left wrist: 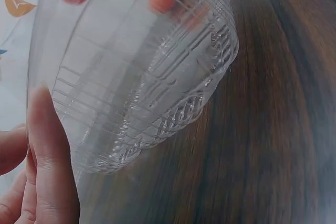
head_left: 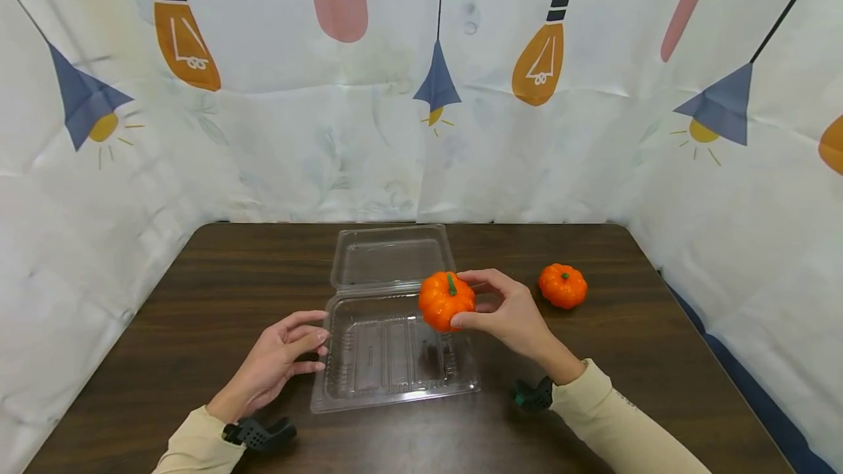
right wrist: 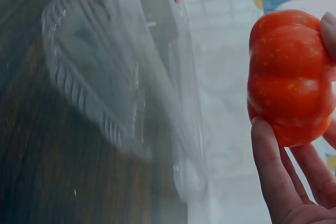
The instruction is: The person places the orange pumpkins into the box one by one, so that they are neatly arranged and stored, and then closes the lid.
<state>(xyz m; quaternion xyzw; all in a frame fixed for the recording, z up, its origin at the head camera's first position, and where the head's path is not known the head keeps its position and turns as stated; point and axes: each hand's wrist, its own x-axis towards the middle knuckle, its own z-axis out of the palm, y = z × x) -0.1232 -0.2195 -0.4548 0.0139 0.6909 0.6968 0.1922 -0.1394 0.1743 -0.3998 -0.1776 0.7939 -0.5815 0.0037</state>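
An orange pumpkin with a green stem (head_left: 446,301) is pinched between the thumb and fingers of my right hand (head_left: 510,313), above the right part of a clear plastic container (head_left: 395,379). The container's lid (head_left: 395,258) lies open behind its base. My left hand (head_left: 283,357) holds the base's left edge, thumb on one side and fingers along the rim. In the left wrist view, fingers (left wrist: 50,156) lie against the clear wall (left wrist: 121,77). The right wrist view shows the pumpkin (right wrist: 289,77) gripped by fingertips, apart from the container (right wrist: 100,66).
A second orange pumpkin (head_left: 563,286) rests on the dark wooden table (head_left: 250,262), right of the container. A white curtain (head_left: 296,152) with printed lamps hangs around the table's back and sides.
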